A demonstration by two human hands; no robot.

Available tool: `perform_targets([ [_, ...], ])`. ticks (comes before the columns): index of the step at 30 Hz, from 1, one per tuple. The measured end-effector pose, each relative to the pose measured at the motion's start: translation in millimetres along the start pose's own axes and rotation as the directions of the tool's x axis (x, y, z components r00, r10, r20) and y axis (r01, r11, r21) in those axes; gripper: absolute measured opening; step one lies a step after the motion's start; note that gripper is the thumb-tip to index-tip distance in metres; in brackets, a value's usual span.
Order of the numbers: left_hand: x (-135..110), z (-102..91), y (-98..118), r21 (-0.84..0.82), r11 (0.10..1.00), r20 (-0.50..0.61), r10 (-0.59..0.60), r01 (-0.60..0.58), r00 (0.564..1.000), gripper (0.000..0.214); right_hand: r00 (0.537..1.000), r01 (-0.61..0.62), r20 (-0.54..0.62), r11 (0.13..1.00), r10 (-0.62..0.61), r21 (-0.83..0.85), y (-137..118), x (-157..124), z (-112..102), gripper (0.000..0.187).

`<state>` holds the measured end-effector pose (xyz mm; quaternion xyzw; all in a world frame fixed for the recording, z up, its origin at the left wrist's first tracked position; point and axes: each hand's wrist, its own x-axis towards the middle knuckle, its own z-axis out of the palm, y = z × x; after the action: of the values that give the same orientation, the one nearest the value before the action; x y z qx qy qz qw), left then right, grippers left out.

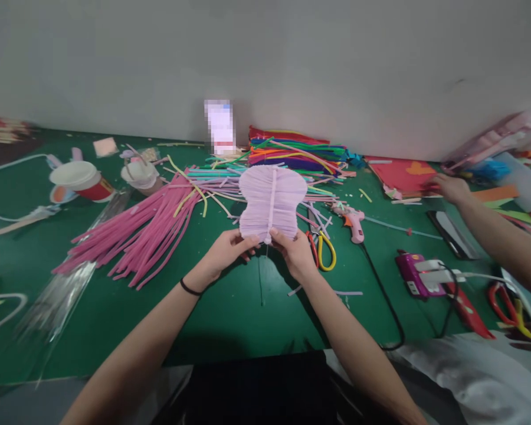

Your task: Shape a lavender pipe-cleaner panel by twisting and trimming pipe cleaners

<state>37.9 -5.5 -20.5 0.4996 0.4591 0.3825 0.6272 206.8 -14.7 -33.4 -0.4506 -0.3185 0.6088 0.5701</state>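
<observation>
A lilac butterfly shape made of pipe cleaners is held up above the green table, with a paler strip down its middle. My left hand pinches its lower left edge, thumb on the front. At the lower right edge, my right hand grips it the same way, its thumb near the base of the strip. A thin wire hangs from the bottom between both hands. Just right of my right hand lie scissors with red and yellow handles, partly hidden. Behind the shape are loose pastel pipe cleaners.
Pink pipe cleaners and thin wires spread at left, near a paper cup. A pink glue gun lies right, its black cable running to a purple power adapter. Another person's hand reaches over a red sheet.
</observation>
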Motion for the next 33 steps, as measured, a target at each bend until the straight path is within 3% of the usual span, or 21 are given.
perform_targets([
  [7, -1.5, 4.4, -1.7, 0.021, 0.992, -0.123, 0.130, -0.128, 0.984, 0.025, 0.996, -0.049, 0.078, 0.999, 0.048, 0.003, 2.6, -1.9, 1.1, 0.036],
  [14, -3.5, 5.7, -1.4, 0.018, 0.990, -0.117, 0.144, -0.143, 0.983, 0.021, 0.994, 0.107, 0.017, 0.986, -0.106, -0.131, 3.4, -3.4, 2.2, 0.040],
  [25, -5.8, 6.2, 4.1, 0.017, 0.988, -0.127, 0.153, -0.152, 0.980, 0.024, 0.992, 0.070, 0.105, 0.998, -0.068, -0.008, 5.6, -3.3, -1.1, 0.034],
  [33, -2.7, 1.0, 2.9, -0.060, 0.979, -0.192, 0.182, -0.197, 0.964, 0.029, 0.993, 0.107, 0.050, 0.993, -0.110, 0.056, 2.2, -2.5, -0.6, 0.033],
])
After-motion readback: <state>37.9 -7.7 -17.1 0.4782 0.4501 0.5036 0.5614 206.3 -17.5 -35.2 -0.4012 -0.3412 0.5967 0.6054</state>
